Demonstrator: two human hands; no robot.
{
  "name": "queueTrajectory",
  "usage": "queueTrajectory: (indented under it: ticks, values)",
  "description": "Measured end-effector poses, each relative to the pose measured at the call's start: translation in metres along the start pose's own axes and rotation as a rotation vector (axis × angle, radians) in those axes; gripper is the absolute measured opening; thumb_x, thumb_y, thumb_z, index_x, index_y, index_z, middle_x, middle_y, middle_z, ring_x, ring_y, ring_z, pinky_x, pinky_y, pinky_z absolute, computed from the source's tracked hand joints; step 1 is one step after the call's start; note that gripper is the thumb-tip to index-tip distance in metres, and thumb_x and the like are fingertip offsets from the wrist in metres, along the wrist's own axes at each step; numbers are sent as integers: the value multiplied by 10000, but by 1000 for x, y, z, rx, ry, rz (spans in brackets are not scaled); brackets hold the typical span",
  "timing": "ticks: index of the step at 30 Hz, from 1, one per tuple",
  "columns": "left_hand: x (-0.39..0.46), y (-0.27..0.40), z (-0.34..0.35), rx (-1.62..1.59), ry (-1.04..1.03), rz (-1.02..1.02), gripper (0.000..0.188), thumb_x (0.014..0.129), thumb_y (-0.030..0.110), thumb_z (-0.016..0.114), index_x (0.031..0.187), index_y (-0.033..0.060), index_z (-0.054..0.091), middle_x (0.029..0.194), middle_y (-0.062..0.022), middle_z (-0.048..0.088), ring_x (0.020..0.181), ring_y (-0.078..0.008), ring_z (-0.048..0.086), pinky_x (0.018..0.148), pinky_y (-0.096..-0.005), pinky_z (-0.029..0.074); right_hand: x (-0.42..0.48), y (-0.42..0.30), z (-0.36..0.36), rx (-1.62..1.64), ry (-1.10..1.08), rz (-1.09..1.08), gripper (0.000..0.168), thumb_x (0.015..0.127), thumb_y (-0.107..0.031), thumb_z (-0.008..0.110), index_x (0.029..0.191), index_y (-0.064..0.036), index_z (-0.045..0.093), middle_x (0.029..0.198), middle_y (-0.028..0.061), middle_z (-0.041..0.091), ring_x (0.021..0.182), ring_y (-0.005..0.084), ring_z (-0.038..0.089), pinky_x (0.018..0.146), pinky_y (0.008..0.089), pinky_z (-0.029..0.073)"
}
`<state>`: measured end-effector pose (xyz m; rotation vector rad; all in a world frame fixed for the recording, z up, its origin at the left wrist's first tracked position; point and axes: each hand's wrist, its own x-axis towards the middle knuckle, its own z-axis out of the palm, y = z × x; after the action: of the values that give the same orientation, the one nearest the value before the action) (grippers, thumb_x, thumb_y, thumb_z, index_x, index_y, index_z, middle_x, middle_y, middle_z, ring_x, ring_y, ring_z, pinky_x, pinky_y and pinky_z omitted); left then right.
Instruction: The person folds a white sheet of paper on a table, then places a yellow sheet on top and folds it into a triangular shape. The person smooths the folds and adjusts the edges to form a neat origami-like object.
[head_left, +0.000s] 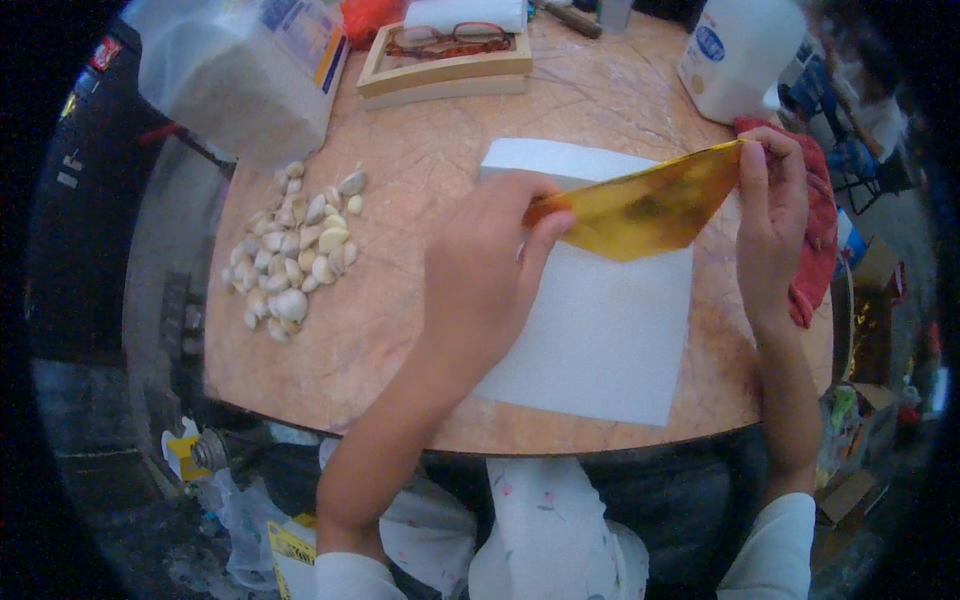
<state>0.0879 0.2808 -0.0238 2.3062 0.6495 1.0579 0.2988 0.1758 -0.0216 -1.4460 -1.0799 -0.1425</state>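
Note:
A shiny gold foil sheet (637, 214), seemingly folded, hangs between my two hands above the table. My left hand (484, 255) pinches its left end between thumb and fingers. At the upper right corner, my right hand (772, 180) grips the foil with its fingertips. Beneath it, a white paper sheet (600, 345) lies flat on the table, with a folded or stacked white part (562, 156) at its far end. The foil and my left hand cover some of the paper.
Garlic cloves (281, 262) lie heaped at left, near a large translucent container (240, 82). Eyeglasses (450, 37) rest on a wooden frame (442, 79) at the back. A white jug (739, 60) and a red cloth (814, 217) are at right. Another person (862, 97) is beyond.

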Motion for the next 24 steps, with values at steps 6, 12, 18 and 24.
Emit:
queueTrajectory:
  ticks: [6,12,18,24]
  values:
    - [-2,10,2,-75,-18,32,124,786,105,689,866,47,614,798,-116,613,718,-272,604,629,-356,461,-2,-22,5,-521,-69,-540,353,839,-224,658,1169,-131,574,1120,35,572,1162,253,438,1025,403,264]
    - [-2,9,1,82,-24,304,138,781,128,702,870,56,625,778,-91,612,693,-255,601,612,-340,451,-19,-34,11,-634,-322,-695,403,728,-325,732,1104,-216,637,1075,-43,604,1139,208,474,1044,463,195]
    - [-3,18,-3,-239,-42,-3,144,854,109,678,948,17,622,804,-48,643,745,-134,621,682,-254,492,-18,-32,9,-431,-283,-544,173,794,-177,681,950,-133,622,826,23,560,844,229,491,835,394,298]
    - [-4,16,-1,-619,-140,-208,167,956,147,538,1007,-2,597,916,-55,641,854,-134,619,767,-262,494,-18,-38,5,-347,-290,-438,89,799,-108,648,863,-85,590,765,68,517,758,251,460,725,364,336]
